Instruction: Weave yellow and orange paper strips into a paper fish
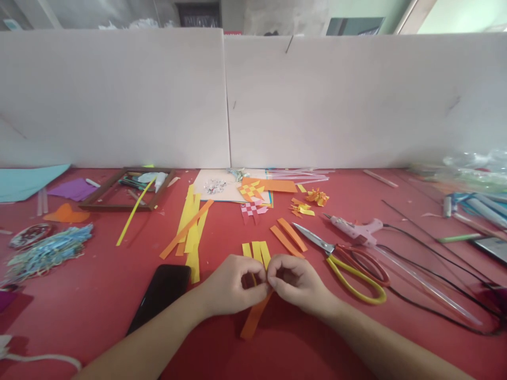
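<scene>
Near the front middle of the red table, my left hand (236, 285) and my right hand (299, 282) meet with thumbs and index fingers pinched together. Between them they hold yellow paper strips (257, 250), whose ends fan out beyond the fingertips, and an orange paper strip (253, 319) that slants down toward me. Where the strips cross is hidden by my fingers. Two loose orange strips (288, 237) lie just past my right hand, beside scissors (336, 253) with red and yellow handles. A black phone (164, 290) rests left of my left wrist.
A pink glue gun (358, 228) with a black cord lies right of the scissors. Yellow strips (192, 221) are piled at centre left. Woven paper fish (251, 209) lie near white sheets (214, 182). A brown frame (119, 203) sits back left; white panels (119, 95) stand behind.
</scene>
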### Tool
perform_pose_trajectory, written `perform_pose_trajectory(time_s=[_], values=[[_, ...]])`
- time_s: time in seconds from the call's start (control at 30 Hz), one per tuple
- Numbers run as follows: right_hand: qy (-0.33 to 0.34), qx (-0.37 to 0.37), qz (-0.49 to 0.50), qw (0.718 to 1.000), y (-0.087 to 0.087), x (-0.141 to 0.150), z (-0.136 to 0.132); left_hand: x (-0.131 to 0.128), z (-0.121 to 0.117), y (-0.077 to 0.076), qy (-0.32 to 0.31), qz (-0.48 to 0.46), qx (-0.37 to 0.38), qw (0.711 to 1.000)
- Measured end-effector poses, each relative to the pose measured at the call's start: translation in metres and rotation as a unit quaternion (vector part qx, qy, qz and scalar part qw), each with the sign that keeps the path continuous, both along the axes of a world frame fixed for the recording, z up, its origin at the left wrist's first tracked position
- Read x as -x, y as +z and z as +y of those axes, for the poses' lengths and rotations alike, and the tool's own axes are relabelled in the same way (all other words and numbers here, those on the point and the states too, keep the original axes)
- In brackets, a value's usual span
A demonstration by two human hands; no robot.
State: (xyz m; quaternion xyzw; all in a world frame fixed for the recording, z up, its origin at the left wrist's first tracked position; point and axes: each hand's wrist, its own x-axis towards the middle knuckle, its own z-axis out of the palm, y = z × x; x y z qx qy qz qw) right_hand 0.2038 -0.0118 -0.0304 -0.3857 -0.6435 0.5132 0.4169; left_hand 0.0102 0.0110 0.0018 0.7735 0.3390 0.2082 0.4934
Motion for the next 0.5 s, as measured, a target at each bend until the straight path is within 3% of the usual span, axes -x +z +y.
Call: perform_pose_trajectory(time_s=[0.2,0.5], values=[[-0.027,0.001,-0.012,1.000,-0.0035,0.0031,0.0023,0.0003,0.0001,0.0010,0.025,0.009,-0.035,0.999],[-0.031,0.004,0.010,0.999,0.0008,0.0026,0.0006,-0.0019,0.0029,-0.0011,0.043,-0.028,0.034,0.998]])
